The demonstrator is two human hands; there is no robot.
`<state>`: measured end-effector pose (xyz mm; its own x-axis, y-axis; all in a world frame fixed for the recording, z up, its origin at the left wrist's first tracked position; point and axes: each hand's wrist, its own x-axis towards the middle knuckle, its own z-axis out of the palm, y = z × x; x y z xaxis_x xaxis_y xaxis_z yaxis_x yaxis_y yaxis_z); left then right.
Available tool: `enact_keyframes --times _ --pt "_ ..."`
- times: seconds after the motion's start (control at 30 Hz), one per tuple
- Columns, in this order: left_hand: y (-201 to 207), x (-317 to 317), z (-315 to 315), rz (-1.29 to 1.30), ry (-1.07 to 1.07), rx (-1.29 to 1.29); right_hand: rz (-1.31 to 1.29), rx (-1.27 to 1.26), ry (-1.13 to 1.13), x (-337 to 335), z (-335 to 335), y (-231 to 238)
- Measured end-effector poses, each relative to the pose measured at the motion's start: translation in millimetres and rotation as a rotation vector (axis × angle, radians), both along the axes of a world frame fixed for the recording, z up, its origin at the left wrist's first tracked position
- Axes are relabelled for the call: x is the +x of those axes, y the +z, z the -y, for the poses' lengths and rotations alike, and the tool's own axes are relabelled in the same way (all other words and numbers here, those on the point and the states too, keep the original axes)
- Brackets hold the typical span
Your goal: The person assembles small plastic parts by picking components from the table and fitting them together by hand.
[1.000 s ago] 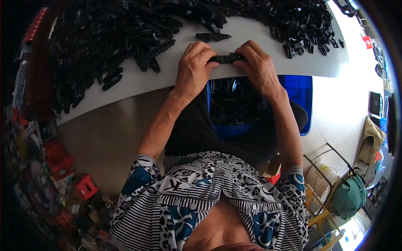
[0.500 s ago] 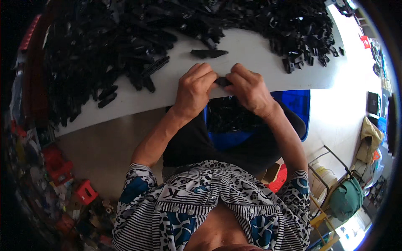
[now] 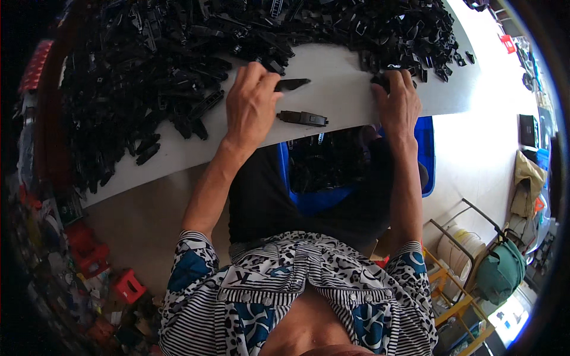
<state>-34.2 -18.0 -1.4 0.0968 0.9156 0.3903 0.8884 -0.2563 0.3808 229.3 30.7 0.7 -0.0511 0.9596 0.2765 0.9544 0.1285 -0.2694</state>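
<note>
My left hand [image 3: 252,101] is closed with thumb and fingertips on the near end of a long, pointed black plastic part [image 3: 294,84], which lies at the table's middle. Just nearer to me, a second black plastic part [image 3: 303,118] rests by itself close to the table edge, touched by neither hand. Over to the right, my right hand [image 3: 401,104] reaches down at the border of a heap of small black clips [image 3: 424,44]. Its thumb and fingers close round a small black clip [image 3: 380,80], partly hidden by the fingers.
A large pile of long black parts [image 3: 148,71] covers the left and back of the white table [image 3: 332,65]. Below the front edge, between my legs, stands a blue bin [image 3: 426,157] with black parts inside. Red plastic stools [image 3: 127,286] stand on the floor at left.
My hands have moved apart from the dark piece they held together, which now lies on the table. The left went to the long part, the right to the clip heap.
</note>
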Motion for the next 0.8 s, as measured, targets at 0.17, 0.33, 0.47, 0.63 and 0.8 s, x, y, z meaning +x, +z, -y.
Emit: enact_keyframes --times 0.17,0.33,0.47,0.63,0.8 --pt "-4.4 16.3 -8.1 0.063 -0.137 -0.023 -0.126 0.005 0.172 -21.9 -14.7 3.3" --pt "-8.2 19.3 -11.2 0.091 -0.166 -0.07 -0.386 0.121 0.245 -29.3 -23.4 6.4" --pt "-6.3 19.8 -12.2 0.137 -0.161 -0.061 -0.3 0.166 0.268 -30.5 -26.0 5.9" --pt "-5.7 19.1 -16.3 0.229 -0.191 -0.039 -0.41 0.355 0.248 -29.5 -36.5 1.7" --pt "-4.1 6.6 -16.5 0.399 -0.19 -0.172 -0.742 0.063 0.29 -42.1 -15.4 14.5"
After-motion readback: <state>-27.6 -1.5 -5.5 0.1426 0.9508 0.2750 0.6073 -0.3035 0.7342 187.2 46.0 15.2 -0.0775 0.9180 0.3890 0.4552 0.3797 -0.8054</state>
